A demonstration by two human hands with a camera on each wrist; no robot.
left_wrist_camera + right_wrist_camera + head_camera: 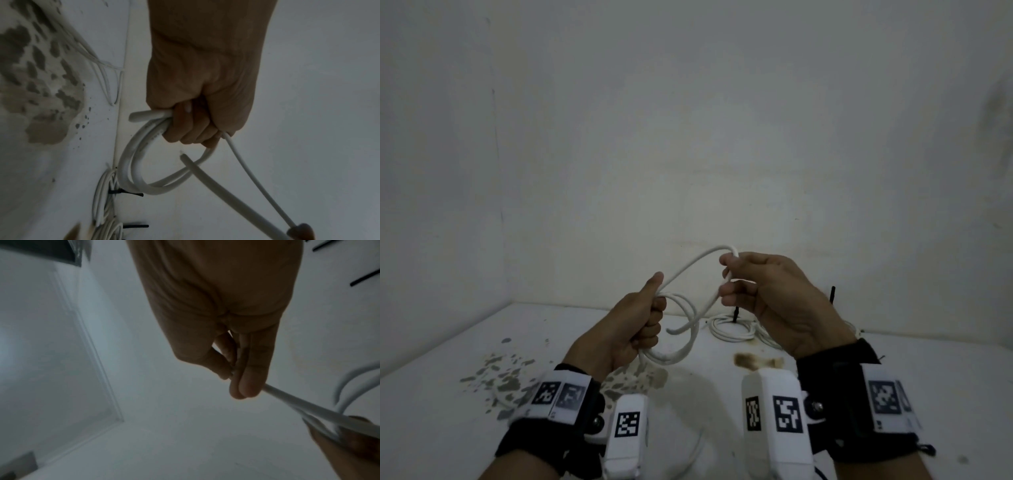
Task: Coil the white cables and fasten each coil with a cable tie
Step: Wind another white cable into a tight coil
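Left hand [631, 327] fisted around a partly wound coil of white cable [681, 337], fingers [185, 129] curled tight on the bundled loops, thumb up. Coil hangs just above the counter [893, 373], a couple of loops showing below the fist. One cut end sticks out of the fist in the left wrist view; another free end [182, 155] dangles inside the loop.

Right hand [774, 301] up and to the right, fingers [252, 386] pressed together and pinching the same cable against the thumb. Cable arcs from the left fist up to the right hand, bends over at the fingertips, then runs back down toward the coil.

Behind the hands, against the wall [688, 120]: finished coil [732, 329] lying flat on the counter, black cable tie [735, 313] standing up from it. Second black tie [832, 294] pokes up further right, its coil mostly hidden by the right hand. Left wrist view shows both tied bundles [104, 203] side by side at the wall edge.

Counter white, flaked grey patch [500, 377] on the left, brown stain [751, 360] in the middle near the right wrist. Wrist-worn camera units [626, 435] with black-and-white markers block the near counter. Right wrist view blurred, dark panel top left, can't tell what it is.
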